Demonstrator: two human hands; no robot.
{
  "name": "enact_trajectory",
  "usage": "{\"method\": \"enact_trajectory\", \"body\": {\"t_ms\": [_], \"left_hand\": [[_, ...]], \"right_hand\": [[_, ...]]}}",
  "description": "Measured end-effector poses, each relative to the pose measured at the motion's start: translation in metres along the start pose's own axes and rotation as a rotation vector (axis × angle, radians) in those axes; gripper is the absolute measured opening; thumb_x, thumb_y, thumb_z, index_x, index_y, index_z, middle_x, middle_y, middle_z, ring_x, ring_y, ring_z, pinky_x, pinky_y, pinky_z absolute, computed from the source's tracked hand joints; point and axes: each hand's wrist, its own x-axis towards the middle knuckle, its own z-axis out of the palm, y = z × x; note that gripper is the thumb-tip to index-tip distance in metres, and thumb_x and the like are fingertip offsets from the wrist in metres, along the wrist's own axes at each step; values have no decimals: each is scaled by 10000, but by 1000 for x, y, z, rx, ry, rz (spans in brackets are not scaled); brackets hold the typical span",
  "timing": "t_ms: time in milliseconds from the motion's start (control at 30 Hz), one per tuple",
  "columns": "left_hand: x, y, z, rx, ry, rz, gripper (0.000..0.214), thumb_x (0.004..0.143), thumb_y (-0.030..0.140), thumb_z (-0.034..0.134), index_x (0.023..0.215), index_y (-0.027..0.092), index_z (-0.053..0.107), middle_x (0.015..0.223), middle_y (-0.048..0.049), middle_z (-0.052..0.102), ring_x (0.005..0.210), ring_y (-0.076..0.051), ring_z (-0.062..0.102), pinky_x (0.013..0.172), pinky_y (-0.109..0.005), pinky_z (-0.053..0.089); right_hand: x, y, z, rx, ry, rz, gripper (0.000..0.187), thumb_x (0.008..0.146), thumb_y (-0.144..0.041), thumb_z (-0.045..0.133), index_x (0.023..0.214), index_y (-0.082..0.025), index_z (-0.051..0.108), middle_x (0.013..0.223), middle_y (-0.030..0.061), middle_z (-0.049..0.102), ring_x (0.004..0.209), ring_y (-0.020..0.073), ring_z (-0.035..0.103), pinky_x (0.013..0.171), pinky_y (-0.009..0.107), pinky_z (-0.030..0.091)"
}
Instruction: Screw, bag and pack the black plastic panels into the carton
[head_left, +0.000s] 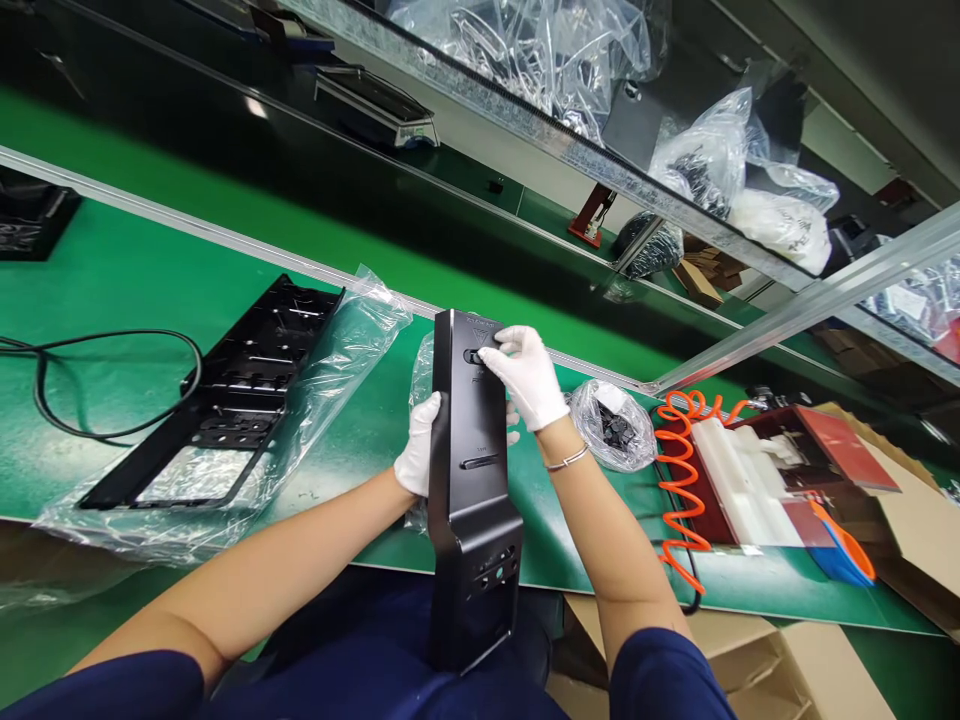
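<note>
I hold a long black plastic panel [471, 480] upright over the green table's front edge. My left hand [417, 450], in a white glove, grips its left edge at mid-height, and some fingertips show past the right edge. My right hand [525, 372], also gloved, presses pinched fingers on a small dark piece at an opening near the panel's top. A second black panel [225, 395] lies flat on a clear plastic bag [330, 370] to the left.
A small clear bag of black parts [615, 425] lies right of the panel. An orange coiled hose [679, 480], a white and dark red fixture [750, 475] and cardboard boxes [757, 650] stand at the right. A black cable [112, 400] loops at the left. Bagged parts lie on the shelf above.
</note>
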Motion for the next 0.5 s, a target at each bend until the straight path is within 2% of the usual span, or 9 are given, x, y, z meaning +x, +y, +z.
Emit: {"method": "enact_trajectory", "body": {"t_ms": [67, 133, 167, 267, 367, 500], "left_hand": [[-1, 1, 3, -13, 33, -13, 746, 794, 693, 528, 1255, 115, 624, 1131, -153, 751, 1131, -338, 687, 993, -450, 531], [-2, 2, 6, -31, 90, -35, 787, 866, 700, 371, 1300, 74, 568, 1057, -159, 757, 1093, -318, 700, 981, -438, 529], [-2, 3, 8, -36, 120, -51, 793, 893, 694, 295, 1316, 73, 547, 1018, -152, 759, 1061, -310, 710, 966, -434, 532], [-4, 2, 9, -16, 180, -97, 801, 928, 672, 163, 1352, 91, 515, 979, -135, 758, 964, -296, 731, 918, -432, 541], [-5, -1, 5, 18, 189, -90, 813, 924, 678, 190, 1356, 71, 516, 1020, -141, 751, 944, -292, 731, 905, -428, 546], [-5, -4, -5, 66, 145, -89, 834, 874, 731, 285, 1312, 82, 572, 995, -139, 760, 937, -312, 733, 865, -429, 563]], "right_hand": [[-2, 4, 1, 188, 6, 1, 475, 750, -349, 755, 1161, -209, 562, 1262, 62, 620, 1142, 181, 598, 1033, 322, 486], [-6, 8, 1, 353, -81, 43, 507, 804, -465, 708, 1220, -225, 546, 1360, 75, 592, 1245, 204, 578, 1062, 340, 493], [-8, 10, 2, 405, -156, 79, 501, 808, -512, 698, 1197, -228, 563, 1319, 75, 626, 1212, 214, 609, 1024, 348, 523], [-12, 11, 6, 470, -318, 158, 495, 735, -534, 765, 1080, -214, 611, 1045, 48, 727, 932, 211, 702, 812, 336, 592], [-13, 8, 9, 503, -327, 179, 507, 680, -504, 816, 1036, -201, 620, 905, 17, 731, 788, 177, 689, 732, 305, 581], [-13, 5, 12, 565, -308, 195, 492, 643, -480, 838, 982, -193, 626, 864, 5, 722, 755, 155, 668, 721, 284, 566]]}}
